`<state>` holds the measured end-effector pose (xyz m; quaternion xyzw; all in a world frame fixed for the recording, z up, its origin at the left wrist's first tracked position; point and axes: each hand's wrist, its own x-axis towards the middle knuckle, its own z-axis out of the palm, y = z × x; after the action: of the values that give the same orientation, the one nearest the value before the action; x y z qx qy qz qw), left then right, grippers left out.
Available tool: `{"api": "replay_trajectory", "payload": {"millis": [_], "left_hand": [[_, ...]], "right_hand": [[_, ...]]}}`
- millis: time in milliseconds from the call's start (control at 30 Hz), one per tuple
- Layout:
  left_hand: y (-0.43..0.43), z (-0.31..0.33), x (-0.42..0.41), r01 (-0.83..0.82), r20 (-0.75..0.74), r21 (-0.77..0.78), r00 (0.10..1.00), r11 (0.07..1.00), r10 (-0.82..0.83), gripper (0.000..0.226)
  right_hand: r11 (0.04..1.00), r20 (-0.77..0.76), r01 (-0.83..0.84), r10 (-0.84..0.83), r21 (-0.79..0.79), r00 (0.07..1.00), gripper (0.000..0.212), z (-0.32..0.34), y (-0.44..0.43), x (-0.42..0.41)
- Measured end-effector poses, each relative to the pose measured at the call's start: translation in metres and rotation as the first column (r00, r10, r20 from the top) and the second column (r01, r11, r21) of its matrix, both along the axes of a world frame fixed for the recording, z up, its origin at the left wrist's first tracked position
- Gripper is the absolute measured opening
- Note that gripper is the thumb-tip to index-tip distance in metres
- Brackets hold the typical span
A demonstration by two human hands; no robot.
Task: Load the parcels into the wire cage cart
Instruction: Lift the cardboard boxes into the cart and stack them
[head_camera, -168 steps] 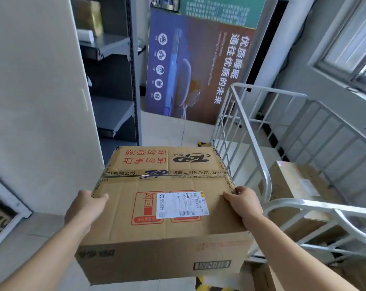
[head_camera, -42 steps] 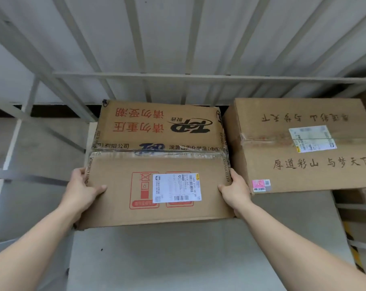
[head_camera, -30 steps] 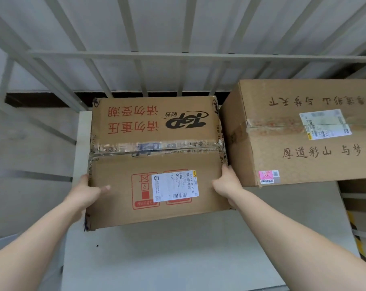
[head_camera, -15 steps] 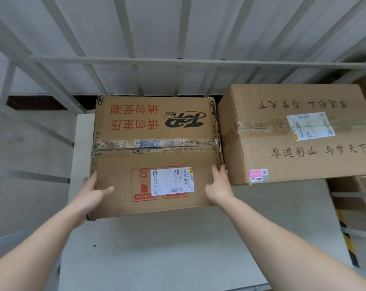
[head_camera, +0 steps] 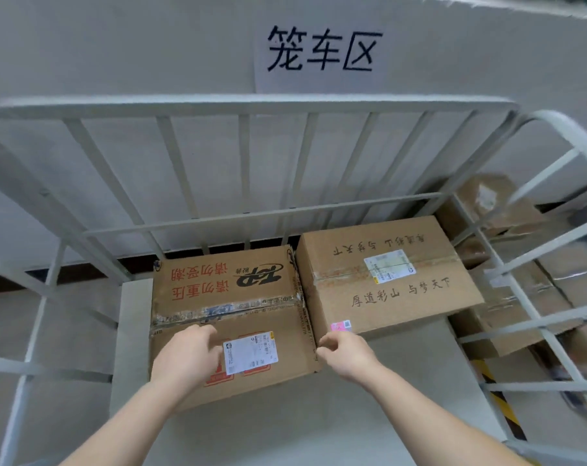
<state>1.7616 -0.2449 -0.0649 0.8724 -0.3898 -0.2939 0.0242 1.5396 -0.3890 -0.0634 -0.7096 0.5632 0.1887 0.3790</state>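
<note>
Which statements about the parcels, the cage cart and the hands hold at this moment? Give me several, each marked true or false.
1. The red-printed carton stands on the floor of the wire cage cart, left of the black-lettered carton. True.
2. The two cartons are stacked one on the other. False: they stand side by side, close together.
3. A paper sign with three black characters hangs on the wall above the cart's back rail. True.
4. Both hands grip the red-printed carton by its sides. False: the left hand is over its top and the right hand is by its near right corner, with fingers loosely curled and gripping nothing.
</note>
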Motion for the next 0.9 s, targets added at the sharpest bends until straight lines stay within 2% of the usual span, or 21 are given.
{"api": "replay_trajectory", "payload": {"millis": [233, 433, 567, 900], "left_hand": [[-0.024, 0.109, -0.055, 0.276, 0.234, -0.087, 0.94, 0.957, -0.25, 0.023], [-0.058, 0.203, -0.138, 0.446, 0.316, -0.236, 0.875, 0.864, -0.366, 0.016], [-0.079, 0.259, -0.203, 0.526, 0.39, -0.287, 0.828, 0.801, -0.404, 0.017], [-0.118, 0.378, -0.412, 0.628, 0.464, -0.408, 0.768, 0.662, -0.442, 0.017]], "right_hand": [[0.994, 0.08, 0.049, -0.041, -0.101, 0.996, 0.027, 0.128, 0.0, -0.056], [0.965, 0.164, 0.123, -0.086, -0.233, 0.983, 0.034, 0.22, 0.004, -0.144], [0.928, 0.215, 0.185, -0.118, -0.325, 0.969, 0.036, 0.274, 0.006, -0.223], [0.778, 0.272, 0.288, -0.157, -0.558, 0.949, 0.034, 0.394, 0.011, -0.442]]}}
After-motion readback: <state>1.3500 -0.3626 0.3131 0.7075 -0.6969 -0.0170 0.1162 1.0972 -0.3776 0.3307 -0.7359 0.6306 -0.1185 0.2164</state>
